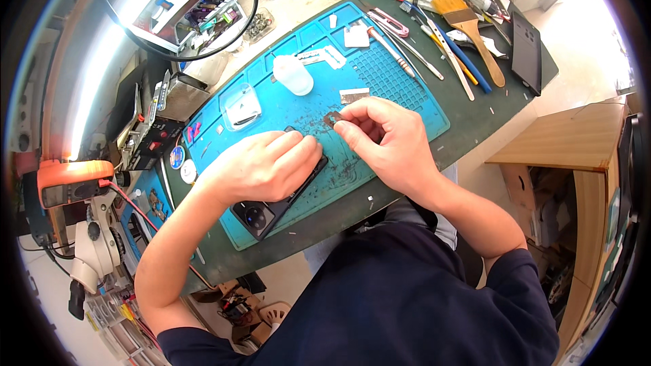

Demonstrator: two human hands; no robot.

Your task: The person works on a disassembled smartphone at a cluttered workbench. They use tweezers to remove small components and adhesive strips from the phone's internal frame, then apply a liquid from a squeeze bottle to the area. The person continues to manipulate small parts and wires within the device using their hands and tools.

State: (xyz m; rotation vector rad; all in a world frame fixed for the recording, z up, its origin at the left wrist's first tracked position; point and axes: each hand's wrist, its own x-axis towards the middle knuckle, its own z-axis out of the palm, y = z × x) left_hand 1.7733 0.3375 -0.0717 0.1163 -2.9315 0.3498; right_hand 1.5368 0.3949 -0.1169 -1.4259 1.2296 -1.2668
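My left hand (264,166) is closed over a black smartphone (255,215), which lies at a slant on the blue work mat (407,105). The phone's round camera ring shows at its lower left, and the hand covers much of its middle. My left fingertips are mostly hidden at the phone's edge. To the right, my right hand (393,146) pinches a small dark brown piece (331,118) between thumb and forefinger, above the mat. Just behind that hand lies a small flat silvery piece (354,95). A translucent white cup (293,76) stands farther back.
A clear tray (241,106) sits at the mat's left. A screwdriver (391,52), a pink-handled tool (391,24) and a wide brush (468,20) lie back right, near another dark phone (525,53). An orange multimeter (74,183) stands left. A black cable (254,0) loops overhead.
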